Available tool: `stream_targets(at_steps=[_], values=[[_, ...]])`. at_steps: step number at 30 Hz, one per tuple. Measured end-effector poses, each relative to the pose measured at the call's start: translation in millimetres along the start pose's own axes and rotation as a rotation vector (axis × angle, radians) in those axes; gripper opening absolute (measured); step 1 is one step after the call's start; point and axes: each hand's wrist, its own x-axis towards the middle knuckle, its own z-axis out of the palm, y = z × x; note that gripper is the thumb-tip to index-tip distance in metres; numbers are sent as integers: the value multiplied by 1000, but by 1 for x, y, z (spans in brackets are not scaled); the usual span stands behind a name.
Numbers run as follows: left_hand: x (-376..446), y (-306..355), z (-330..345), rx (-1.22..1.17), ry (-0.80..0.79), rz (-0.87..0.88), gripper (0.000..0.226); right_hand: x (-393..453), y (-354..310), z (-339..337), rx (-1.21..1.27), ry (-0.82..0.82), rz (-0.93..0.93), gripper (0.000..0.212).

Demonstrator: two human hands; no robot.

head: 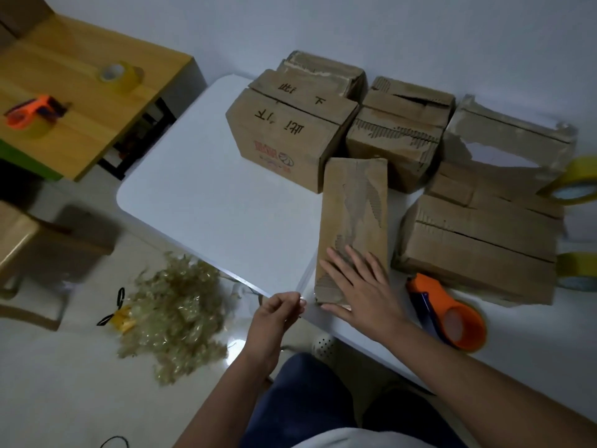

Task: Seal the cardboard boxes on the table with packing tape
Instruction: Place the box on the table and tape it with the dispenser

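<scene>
While the narrow cardboard box (353, 227) lies at the white table's (206, 176) near edge, the right hand (358, 286) presses flat on it, fingers spread; the left hand (277, 310) pinches clear tape (308, 294) beside an orange dispenser (449, 313).

- Cardboard boxes (352, 218), centre and right of frame: matt brown, top paper torn, ribbed corrugation showing.
- Table (206, 189): smooth white, faint sheen.
- Tape dispenser (452, 313), lower right: glossy orange plastic.
- Side table (80, 101), upper left: smooth yellow wood grain.
</scene>
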Motion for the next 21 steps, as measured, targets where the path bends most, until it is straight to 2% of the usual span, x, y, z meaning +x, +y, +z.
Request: stream_targets(at_steps=[4,8,21], values=[[1,-9,3,68,60,109,11,1,-2,4,-35,-6,0,77],[2,-12,11,111,119,141,10,1,-2,6,-36,10,-4,76],[24,-12,27,324,64,177,10,1,-1,6,-13,62,9,77]])
